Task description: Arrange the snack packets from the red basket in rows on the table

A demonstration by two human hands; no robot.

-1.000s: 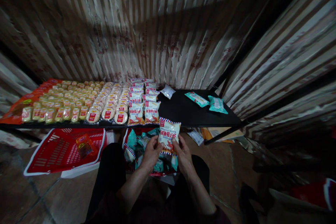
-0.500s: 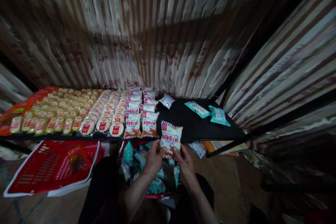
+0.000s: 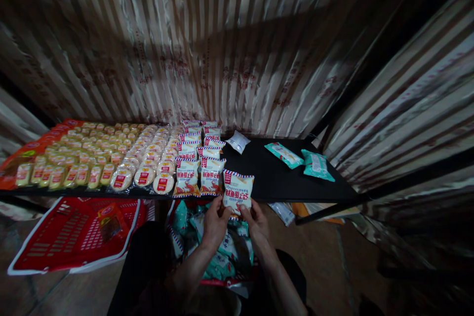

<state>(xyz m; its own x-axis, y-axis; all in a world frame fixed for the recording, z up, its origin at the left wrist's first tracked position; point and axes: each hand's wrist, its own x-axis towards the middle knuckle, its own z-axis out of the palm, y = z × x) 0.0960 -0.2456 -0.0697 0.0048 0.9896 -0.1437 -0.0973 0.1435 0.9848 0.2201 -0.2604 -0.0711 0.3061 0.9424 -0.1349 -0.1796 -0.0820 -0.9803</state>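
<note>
Both hands hold one white snack packet (image 3: pixel 237 191) with red lettering and a striped edge. My left hand (image 3: pixel 217 221) pinches its lower left corner and my right hand (image 3: pixel 255 221) pinches its lower right corner. The packet stands upright at the front edge of the black shelf (image 3: pixel 266 177), just right of two rows of the same packets (image 3: pixel 198 158). Below my hands lies a heap of teal and white packets (image 3: pixel 218 252) in a red container.
Rows of round cakes (image 3: pixel 148 158) and small yellow packets (image 3: pixel 74 158) fill the shelf's left part. A clear packet (image 3: pixel 238 141) and two teal packets (image 3: pixel 299 159) lie on its right part. A red basket (image 3: pixel 70 237) sits on the floor at left. Striped curtains hang behind.
The packet in both hands has gone up and forward from above the heap to the shelf's front edge. The view has tilted slightly.
</note>
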